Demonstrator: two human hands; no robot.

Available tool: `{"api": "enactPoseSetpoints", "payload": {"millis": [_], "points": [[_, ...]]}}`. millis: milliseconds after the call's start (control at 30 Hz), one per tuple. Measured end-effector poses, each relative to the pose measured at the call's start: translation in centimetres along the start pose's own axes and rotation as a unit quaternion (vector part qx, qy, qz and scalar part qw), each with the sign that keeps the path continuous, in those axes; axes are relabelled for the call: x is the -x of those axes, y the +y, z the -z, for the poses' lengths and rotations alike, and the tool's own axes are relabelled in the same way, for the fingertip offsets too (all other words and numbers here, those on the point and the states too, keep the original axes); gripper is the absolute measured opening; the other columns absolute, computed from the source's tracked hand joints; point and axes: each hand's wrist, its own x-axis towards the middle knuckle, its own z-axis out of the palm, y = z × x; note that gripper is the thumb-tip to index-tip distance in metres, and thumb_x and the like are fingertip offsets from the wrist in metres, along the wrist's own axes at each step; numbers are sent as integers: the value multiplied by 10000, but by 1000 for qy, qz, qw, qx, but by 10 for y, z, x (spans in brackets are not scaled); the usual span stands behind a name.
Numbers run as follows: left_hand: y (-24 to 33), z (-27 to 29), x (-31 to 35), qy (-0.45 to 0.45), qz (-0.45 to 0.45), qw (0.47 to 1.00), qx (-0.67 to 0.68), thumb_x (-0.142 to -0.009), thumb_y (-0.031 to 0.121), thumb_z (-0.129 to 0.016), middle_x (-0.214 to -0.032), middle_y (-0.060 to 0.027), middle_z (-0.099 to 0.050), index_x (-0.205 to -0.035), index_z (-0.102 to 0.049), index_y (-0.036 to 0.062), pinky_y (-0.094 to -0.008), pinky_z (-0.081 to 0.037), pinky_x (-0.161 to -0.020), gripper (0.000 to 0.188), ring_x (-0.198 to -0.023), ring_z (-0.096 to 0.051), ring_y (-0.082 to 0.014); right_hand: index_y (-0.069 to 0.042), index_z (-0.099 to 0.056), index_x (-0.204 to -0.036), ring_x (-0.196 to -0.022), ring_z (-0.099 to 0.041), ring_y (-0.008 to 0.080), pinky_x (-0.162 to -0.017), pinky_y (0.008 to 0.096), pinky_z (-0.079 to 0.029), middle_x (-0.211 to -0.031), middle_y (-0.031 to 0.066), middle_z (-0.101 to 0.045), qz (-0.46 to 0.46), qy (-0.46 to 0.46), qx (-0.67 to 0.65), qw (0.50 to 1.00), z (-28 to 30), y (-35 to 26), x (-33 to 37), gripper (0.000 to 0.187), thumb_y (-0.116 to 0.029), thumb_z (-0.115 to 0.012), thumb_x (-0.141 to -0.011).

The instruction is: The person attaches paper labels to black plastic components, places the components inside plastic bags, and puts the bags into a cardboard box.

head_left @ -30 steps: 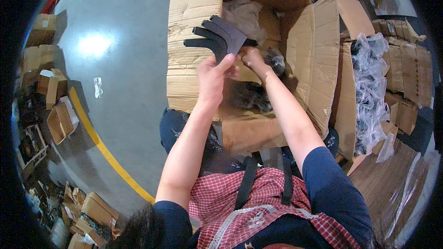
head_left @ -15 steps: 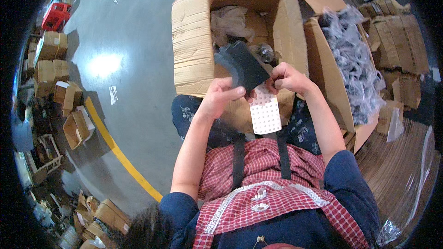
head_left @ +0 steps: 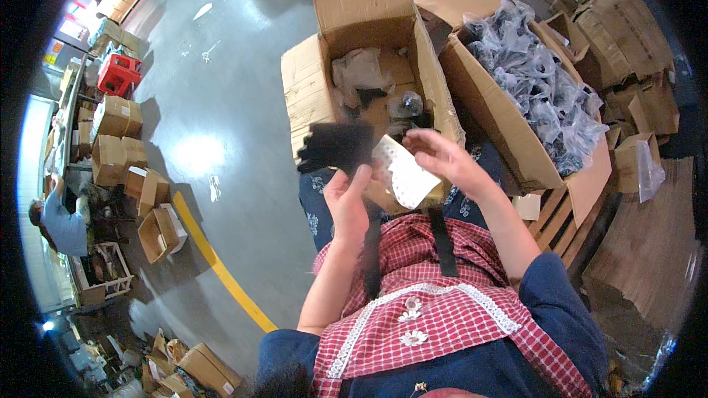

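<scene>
My left hand (head_left: 348,205) grips a fanned stack of thin black flat pieces (head_left: 338,149), its thumb on the near edge. A white sheet with rows of small dots (head_left: 405,175) hangs bent beside that stack, next to my left fingertips; what holds it is partly hidden. My right hand (head_left: 450,161) is over the sheet's upper right edge, fingers stretched out and slightly blurred, with nothing visible in them. Beyond both hands stands an open cardboard box (head_left: 304,92) holding a crumpled clear bag (head_left: 359,74) and a rounded clear-wrapped item (head_left: 407,105).
At right, a long carton (head_left: 490,92) is filled with plastic-bagged items (head_left: 542,77), above a wooden pallet (head_left: 549,217). Stacked flat cardboard (head_left: 641,250) lies at far right. A yellow floor line (head_left: 221,269), small cartons (head_left: 158,232), a red stool (head_left: 119,74) and another person (head_left: 63,221) are at left.
The view has shifted, showing more at the left. The black stack has swung left, away from the white sheet, which now tilts and bends. My right fingers have gone from pinched to stretched out.
</scene>
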Motion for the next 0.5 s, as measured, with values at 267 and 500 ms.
{"api": "enactPoseSetpoints", "payload": {"millis": [267,500], "points": [[-7,-13,34,-36,-102,994,-34,-928,13,-600,-1002,-108,-716,-1043,-667,-44,-294,-508,-799,145,-855,-649,-155,19,-605,-1249,-1054,-635,164,-945,311,-498,-1139,90,-685,45,164,31,985,-19,26,52,408,-100,-728,-878],[7,-3,50,-140,-59,986,-70,-918,22,-583,-985,-99,-717,-1084,-679,-35,-289,-510,-801,200,-857,-647,-150,34,-665,-1155,-991,-636,115,-900,291,-510,-1058,58,-699,56,101,124,986,-7,-7,69,312,25,-659,-843]]}}
